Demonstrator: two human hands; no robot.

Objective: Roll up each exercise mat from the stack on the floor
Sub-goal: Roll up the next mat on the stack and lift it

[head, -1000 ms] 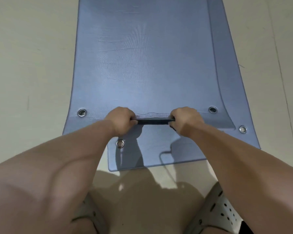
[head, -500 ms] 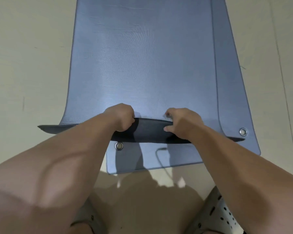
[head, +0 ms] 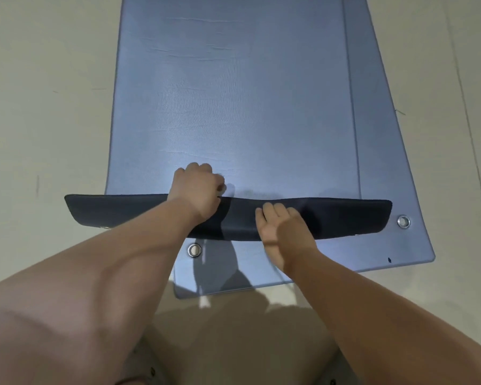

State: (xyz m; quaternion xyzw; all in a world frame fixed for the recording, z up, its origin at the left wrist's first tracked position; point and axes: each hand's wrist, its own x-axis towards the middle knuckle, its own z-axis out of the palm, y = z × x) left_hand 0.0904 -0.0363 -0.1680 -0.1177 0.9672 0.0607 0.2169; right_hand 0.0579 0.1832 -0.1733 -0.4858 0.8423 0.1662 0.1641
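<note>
A blue-grey exercise mat (head: 233, 93) lies on top of the stack on the floor, stretching away from me. Its near end is folded over toward the far side, showing a dark underside as a band (head: 339, 218) across the mat. My left hand (head: 197, 187) is clenched on the fold's far edge near the middle. My right hand (head: 278, 220) lies flat on the dark band, fingers together and pressing down. A lower mat (head: 386, 134) of the same colour sticks out to the right and toward me, with metal eyelets (head: 403, 221) at its near corners.
Pale beige floor (head: 45, 107) surrounds the stack on both sides. My knees and light-coloured footwear (head: 331, 380) are at the bottom edge, just behind the lower mat's near edge.
The top mat's near edge has been lifted and turned over away from me, exposing its dark underside. My right hand let go of the edge and now rests flat on the fold.
</note>
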